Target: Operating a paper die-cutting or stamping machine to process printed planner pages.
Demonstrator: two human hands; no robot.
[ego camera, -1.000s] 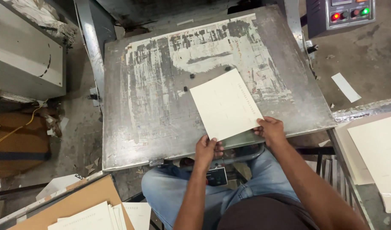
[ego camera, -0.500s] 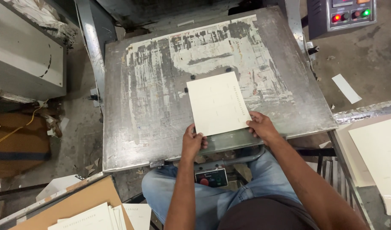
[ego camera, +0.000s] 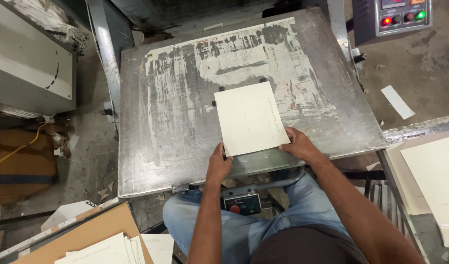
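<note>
Down at the middle of the head view, a cream card sheet (ego camera: 249, 118) lies flat on the worn metal tabletop (ego camera: 161, 146). Left hand (ego camera: 218, 166) pinches its lower-left corner, right hand (ego camera: 298, 144) presses the lower-right edge. Looks like squaring it against the little stops; next calls for a gentle nudge upward, I'd guess.

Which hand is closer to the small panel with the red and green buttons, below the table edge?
Left. The left hand rests at the sheet's near left corner, almost straight above the button panel. The right hand holds the near right corner, farther up and to the side.
</note>
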